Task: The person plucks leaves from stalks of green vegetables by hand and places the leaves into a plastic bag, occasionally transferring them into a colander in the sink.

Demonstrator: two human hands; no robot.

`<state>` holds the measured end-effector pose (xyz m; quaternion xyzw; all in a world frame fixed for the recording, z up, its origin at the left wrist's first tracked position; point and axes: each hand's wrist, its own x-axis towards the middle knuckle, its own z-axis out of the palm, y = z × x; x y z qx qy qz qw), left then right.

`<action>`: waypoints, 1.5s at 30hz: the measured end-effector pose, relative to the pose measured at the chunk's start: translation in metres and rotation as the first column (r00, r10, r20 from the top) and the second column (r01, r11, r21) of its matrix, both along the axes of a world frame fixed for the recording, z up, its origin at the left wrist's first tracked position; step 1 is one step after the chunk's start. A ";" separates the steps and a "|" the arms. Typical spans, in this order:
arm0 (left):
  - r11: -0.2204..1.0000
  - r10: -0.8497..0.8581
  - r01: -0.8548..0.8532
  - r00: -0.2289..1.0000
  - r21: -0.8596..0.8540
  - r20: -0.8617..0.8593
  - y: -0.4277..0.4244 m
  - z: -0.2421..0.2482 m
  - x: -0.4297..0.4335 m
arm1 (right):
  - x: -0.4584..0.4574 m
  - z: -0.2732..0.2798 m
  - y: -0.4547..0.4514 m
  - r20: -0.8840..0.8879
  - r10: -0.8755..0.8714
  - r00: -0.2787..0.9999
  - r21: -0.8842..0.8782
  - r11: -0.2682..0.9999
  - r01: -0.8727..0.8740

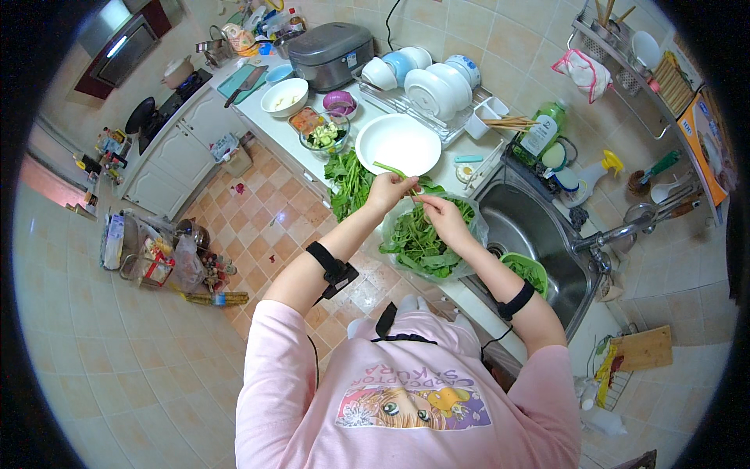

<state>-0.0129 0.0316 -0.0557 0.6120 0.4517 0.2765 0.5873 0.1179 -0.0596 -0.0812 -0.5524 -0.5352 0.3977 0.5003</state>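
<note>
My left hand (388, 192) holds a green vegetable stem (389, 170) between thumb and fingers, beside the rim of a large white bowl (398, 143). Close to it, my right hand (445, 218) pinches the lower end of the same stem. Beneath the right hand lies a clear plastic bag (477, 225) full of leafy greens (422, 246). More leafy greens (347, 182) with long stems lie on the counter left of the bag. A green basket (544, 272) with leaves in it sits at the sink's near edge, partly hidden by my right forearm.
A stainless steel sink (542, 223) with a faucet (615, 234) is on the right. Behind the bowl stand a dish rack (387, 99) and a rice cooker (331, 53). A glass bowl of cut vegetables (324, 135) and a cleaver (249, 82) on a board are further left.
</note>
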 end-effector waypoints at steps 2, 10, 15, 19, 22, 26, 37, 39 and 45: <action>0.996 -0.028 0.040 0.991 0.085 -0.130 0.003 -0.009 -0.009 | -0.010 0.030 -0.009 0.446 0.023 0.895 -0.106 0.994 0.027; 0.975 0.020 -0.010 0.999 -0.222 0.045 0.016 0.009 -0.016 | 0.010 0.029 -0.015 0.503 -0.114 0.857 0.084 0.993 0.083; 0.965 0.017 0.002 0.997 -0.261 0.069 0.006 0.016 -0.003 | -0.008 0.031 -0.007 0.726 -0.128 0.676 0.099 0.992 0.081; 0.958 0.018 0.013 0.994 -0.287 0.105 0.008 0.020 -0.005 | -0.002 0.027 -0.005 0.575 -0.053 0.817 0.025 0.999 0.048; 0.940 -0.020 0.069 0.989 -0.335 0.148 0.014 0.028 -0.012 | 0.013 0.007 -0.006 0.473 -0.035 0.880 0.080 0.997 -0.004; 0.929 -0.026 0.099 0.979 -0.356 0.203 0.016 0.017 -0.019 | 0.012 0.010 -0.011 0.541 -0.007 0.841 0.195 0.974 -0.118; 0.911 -0.069 0.214 0.921 -0.351 0.384 0.029 0.019 -0.032 | 0.049 -0.018 -0.027 0.538 0.168 0.826 -0.189 0.979 -0.077; 0.920 -0.046 0.163 0.948 -0.357 0.315 0.026 0.026 -0.043 | 0.067 -0.016 -0.035 0.355 -0.073 0.932 -0.251 0.953 0.170; 0.958 0.230 -0.225 0.973 -0.176 0.006 0.052 0.023 -0.107 | 0.149 -0.003 -0.084 0.412 -0.278 0.868 -0.097 0.934 0.345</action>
